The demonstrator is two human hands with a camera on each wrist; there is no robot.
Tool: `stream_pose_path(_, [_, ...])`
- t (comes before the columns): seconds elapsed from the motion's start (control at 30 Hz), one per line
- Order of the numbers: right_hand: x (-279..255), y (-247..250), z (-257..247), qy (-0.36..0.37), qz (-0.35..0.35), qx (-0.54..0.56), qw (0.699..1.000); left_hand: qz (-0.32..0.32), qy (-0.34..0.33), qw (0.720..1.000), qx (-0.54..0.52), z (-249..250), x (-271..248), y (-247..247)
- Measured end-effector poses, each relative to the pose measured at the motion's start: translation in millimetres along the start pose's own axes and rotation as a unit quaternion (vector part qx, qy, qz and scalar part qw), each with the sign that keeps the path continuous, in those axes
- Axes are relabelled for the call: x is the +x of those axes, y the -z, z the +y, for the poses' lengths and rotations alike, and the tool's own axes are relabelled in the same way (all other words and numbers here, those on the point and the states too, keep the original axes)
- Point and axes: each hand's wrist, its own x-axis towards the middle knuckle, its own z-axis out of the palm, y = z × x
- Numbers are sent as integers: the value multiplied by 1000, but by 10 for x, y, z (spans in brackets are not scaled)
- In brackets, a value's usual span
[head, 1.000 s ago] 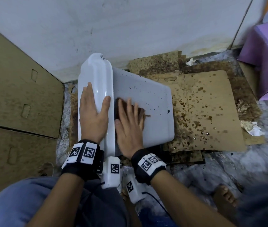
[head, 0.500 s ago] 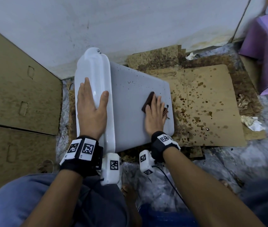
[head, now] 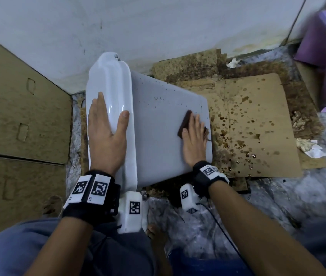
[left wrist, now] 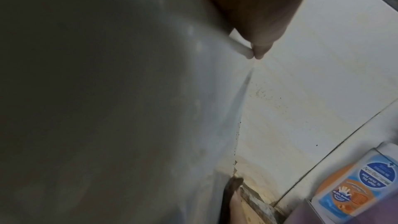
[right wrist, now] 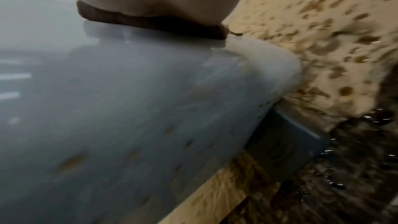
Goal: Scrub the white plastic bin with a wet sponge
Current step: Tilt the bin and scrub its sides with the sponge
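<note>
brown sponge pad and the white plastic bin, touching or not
Touching. The right wrist view shows the brown sponge pad pressed flat on the white plastic bin, no gap.

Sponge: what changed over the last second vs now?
The right hand slid the sponge across the bin's flat side, from next to the rim out to the far edge by the spattered cardboard; most of that travel came in the first half second. It presses the sponge flat throughout. The left hand stayed spread on the rim, and the bin stayed on its side.
</note>
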Motion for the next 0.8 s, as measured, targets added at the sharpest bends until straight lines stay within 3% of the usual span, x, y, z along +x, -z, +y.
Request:
stream_pose_path(0.1, [181,58,238,-62,3,-12,998,2,-1,1000,-1,-4,13,-16])
stream_pose_path(0.2, [133,18,103,-86,1,5,996,3,-6,1000,3,-32,50,-19])
stream_pose_path(0.37, [-368,-110,-209,75,-15,-4,997,1,-6,1000,5,-104,82,-8])
stream_pose_path(0.47, [-341,-114,-122,91,-24,6,996,3,-4,1000,-4,-145,54,3])
stream_pose_path(0.53, [-195,-75,-27,59,-18,2,998,4,3,1000,-9,-168,41,13])
stream_pose_path(0.67, [239,78,247,-84,-16,23,996,8,3,1000,-8,-188,14,31])
stream_pose_path(0.8, [384,109,270,-108,-25,-5,994,2,1,1000,0,-185,47,25])
